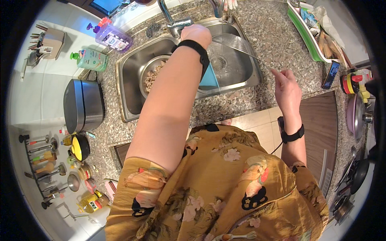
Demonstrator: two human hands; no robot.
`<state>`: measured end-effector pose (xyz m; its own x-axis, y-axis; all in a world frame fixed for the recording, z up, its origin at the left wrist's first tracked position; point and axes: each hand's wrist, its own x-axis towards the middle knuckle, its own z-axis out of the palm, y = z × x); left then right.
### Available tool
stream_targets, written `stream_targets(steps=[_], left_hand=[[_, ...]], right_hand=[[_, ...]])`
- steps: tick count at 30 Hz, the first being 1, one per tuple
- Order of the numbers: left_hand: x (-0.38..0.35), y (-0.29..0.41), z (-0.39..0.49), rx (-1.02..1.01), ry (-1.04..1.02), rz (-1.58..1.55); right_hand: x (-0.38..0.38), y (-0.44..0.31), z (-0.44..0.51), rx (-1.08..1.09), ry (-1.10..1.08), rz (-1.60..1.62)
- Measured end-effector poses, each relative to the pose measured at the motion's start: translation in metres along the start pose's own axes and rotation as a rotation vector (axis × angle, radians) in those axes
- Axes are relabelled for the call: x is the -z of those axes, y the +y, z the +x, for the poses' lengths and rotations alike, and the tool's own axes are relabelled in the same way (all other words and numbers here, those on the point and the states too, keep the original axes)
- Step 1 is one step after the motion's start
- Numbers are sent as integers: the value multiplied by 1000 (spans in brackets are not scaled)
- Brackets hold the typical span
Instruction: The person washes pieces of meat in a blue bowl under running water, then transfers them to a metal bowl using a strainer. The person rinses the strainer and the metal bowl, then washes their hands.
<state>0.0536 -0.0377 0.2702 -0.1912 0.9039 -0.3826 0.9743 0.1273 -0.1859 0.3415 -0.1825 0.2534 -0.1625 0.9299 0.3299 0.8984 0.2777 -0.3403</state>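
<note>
My left hand (196, 34) is curled at the end of the chrome faucet (178, 26), its fingertips hidden. With bent fingers, my right hand (288, 90) pinches the thin handle of a metal slotted skimmer (233, 42), whose head is over the right sink basin (241, 72). A thin stream of water falls near the skimmer from a second spout (215, 9). In the left basin (129, 72), a metal bowl (144, 67) of small beige food pieces is partly hidden by my left forearm. A light blue plastic item (209, 77) shows beside that forearm.
Two pump bottles, one purple (113, 39) and one green (92, 59), stand left of the sink. Near them is a dark lidded appliance (83, 105). A green-and-white tray (304, 33), a phone (330, 74) and a lidded pan (355, 117) are to the right.
</note>
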Motion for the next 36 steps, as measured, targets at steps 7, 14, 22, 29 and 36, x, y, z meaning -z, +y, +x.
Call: stream_targets(steps=[7,14,22,29,36], left_hand=[[-7,-22,35,-182,5,-8],[-2,-5,41,-167,-70,119],[-17,-30,70,-201,10,-2],[11,-56,32,-195,-246,-232],[-74,-84,22,118,-392,-1185]], right_hand=[[11,8,-5,-43,-19,-8],[11,20,-13,-113,0,-42],[10,15,-1,-103,-27,-8],[13,13,6,-93,-27,38],[8,19,3,-114,-50,69]])
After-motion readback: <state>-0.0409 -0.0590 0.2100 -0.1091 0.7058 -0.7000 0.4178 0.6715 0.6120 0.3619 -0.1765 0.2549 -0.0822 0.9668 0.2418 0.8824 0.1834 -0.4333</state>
